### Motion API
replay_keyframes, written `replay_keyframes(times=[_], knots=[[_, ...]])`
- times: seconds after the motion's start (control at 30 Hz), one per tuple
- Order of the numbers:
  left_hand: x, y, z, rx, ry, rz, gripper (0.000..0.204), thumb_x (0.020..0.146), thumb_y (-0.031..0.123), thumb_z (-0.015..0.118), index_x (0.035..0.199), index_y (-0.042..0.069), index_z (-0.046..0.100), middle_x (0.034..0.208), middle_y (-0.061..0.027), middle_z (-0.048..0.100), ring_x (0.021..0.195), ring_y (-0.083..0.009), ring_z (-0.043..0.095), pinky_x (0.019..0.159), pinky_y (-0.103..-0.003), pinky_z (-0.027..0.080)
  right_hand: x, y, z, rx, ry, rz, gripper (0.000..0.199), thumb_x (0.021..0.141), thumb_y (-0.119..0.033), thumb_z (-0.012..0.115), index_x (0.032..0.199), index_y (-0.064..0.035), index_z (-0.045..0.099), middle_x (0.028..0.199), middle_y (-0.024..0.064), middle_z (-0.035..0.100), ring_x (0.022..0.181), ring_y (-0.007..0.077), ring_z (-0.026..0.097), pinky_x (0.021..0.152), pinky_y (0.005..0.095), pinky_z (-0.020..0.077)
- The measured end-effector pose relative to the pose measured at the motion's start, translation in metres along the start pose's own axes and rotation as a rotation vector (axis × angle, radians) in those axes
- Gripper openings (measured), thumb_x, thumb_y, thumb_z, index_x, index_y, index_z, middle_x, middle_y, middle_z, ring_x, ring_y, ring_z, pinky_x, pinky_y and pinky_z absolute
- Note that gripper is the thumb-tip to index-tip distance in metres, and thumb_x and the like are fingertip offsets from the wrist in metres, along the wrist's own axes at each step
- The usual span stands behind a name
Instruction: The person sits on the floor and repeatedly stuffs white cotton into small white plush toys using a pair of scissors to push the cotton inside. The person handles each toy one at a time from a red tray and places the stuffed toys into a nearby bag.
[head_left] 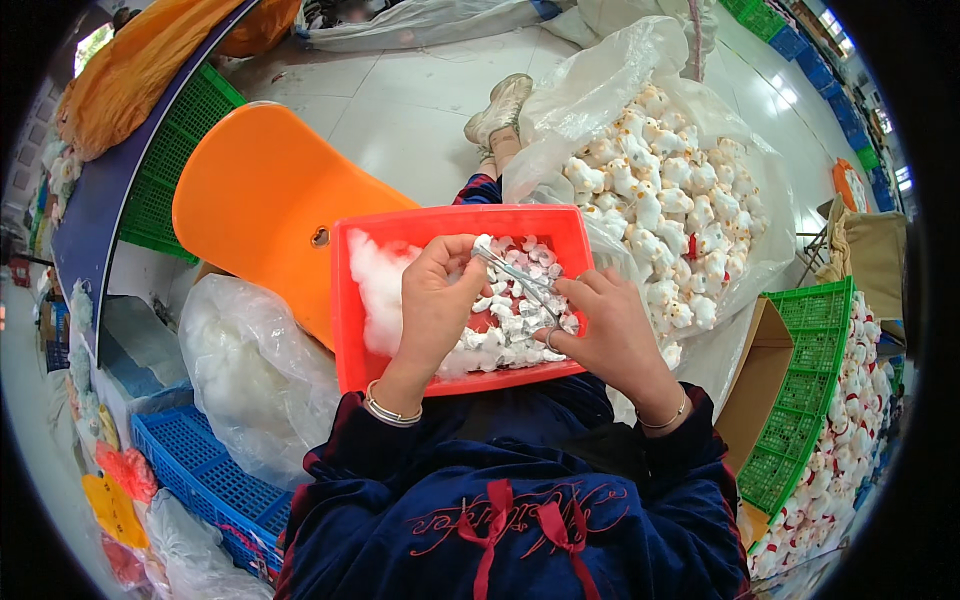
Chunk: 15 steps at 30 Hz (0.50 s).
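Over a red plastic tray [461, 379], my left hand [430, 300] is closed in a pinch on a small white fabric piece [484, 243]. My right hand [618, 330] grips slim metal forceps [530, 281] by the ring handles. Their tips reach up to the white piece at my left fingertips; whether they are inside it I cannot tell. White fibre stuffing [378, 290] fills the left side of the tray. Many small white and silvery pieces [515, 322] lie loose in its middle and right.
An orange chair [265, 200] stands at the left, near a clear bag of stuffing [245, 370] and a blue crate [205, 455]. At the right are an open plastic bag of small white plush toys [650, 190], a cardboard box [760, 370] and green crates [810, 380].
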<state>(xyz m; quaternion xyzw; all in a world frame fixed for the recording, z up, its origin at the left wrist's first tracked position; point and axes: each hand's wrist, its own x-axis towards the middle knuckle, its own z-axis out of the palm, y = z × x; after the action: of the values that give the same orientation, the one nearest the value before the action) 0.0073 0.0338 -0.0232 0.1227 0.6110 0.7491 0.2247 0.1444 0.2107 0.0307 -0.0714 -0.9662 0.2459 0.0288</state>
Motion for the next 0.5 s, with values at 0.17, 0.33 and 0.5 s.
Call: replay_keyframes(times=[0.17,0.33,0.5], knots=[[0.0,0.006,0.002,-0.041,0.007,0.04,0.016,0.099,-0.001,0.06,0.114,-0.005,0.064,0.104,-0.0096,0.074,0.074,-0.0071,0.063,0.067,-0.022,0.053,0.001,-0.002,0.0,0.086,-0.039,0.004,0.041,0.078,-0.033,0.085,0.105,-0.0049,0.073,0.086,0.01,0.067,0.087,0.0298,0.064,0.074,0.0431,0.0482],[-0.005,0.007,0.011,-0.048,0.007,0.109,0.015,0.1,0.0,0.06,0.114,-0.004,0.064,0.105,-0.0105,0.075,0.074,-0.0074,0.063,0.068,-0.022,0.053,0.006,-0.012,-0.006,0.427,-0.261,0.167,0.038,0.081,-0.031,0.084,0.099,0.0,0.071,0.069,0.0144,0.064,0.065,0.0304,0.064,0.06,0.0417,0.0475],[-0.004,0.001,0.014,-0.13,-0.011,-0.003,0.014,0.101,0.002,0.061,0.114,-0.003,0.064,0.1,-0.0079,0.074,0.076,-0.0081,0.065,0.069,-0.022,0.053,0.002,-0.019,0.017,0.609,-0.182,0.211,0.037,0.082,-0.029,0.083,0.097,0.0011,0.07,0.071,0.016,0.065,0.065,0.0305,0.066,0.059,0.0417,0.048]])
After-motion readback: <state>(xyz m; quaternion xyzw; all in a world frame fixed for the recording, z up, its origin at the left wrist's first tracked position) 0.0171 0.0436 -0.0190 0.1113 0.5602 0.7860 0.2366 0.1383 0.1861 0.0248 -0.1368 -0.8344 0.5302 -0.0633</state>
